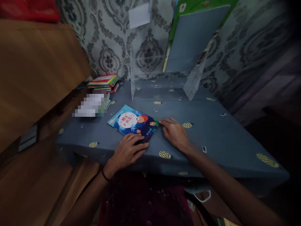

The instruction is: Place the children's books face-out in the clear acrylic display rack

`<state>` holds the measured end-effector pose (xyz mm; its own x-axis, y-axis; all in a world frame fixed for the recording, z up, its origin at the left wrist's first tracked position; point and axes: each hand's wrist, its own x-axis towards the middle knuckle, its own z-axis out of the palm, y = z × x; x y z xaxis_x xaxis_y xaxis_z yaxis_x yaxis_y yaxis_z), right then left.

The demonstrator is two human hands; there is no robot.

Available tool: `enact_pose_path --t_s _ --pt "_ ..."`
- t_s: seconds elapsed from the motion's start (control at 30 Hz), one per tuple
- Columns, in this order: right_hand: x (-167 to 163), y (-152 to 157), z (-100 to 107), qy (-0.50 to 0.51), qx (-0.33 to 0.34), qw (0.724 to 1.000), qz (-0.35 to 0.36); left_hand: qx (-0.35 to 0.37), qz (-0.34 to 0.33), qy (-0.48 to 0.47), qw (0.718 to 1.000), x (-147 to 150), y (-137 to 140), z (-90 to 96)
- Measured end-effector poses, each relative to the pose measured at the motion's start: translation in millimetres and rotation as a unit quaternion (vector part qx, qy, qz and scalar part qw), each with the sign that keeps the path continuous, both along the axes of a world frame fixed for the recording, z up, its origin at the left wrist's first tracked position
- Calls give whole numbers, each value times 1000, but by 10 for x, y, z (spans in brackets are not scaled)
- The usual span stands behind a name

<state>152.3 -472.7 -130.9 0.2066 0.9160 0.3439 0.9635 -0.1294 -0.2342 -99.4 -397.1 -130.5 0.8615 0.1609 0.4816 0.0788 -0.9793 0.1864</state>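
One bench (202,110) bore one book (128,120), left hand (128,149) loose atop, right hand (175,133) at one corner, grip unclear.

In dim light the book (135,121) is fairly sharp, while the view's edges stretch and blur.
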Motion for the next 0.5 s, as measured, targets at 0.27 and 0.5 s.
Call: enact_pose_path --t_s 0.27,0.5 --pt "109 37 -133 -28 37 999 27 -45 33 33 998 -11 -23 -22" --pt "66 25 -109 -58 45 996 52 -62 47 23 997 -15 -66 -34"
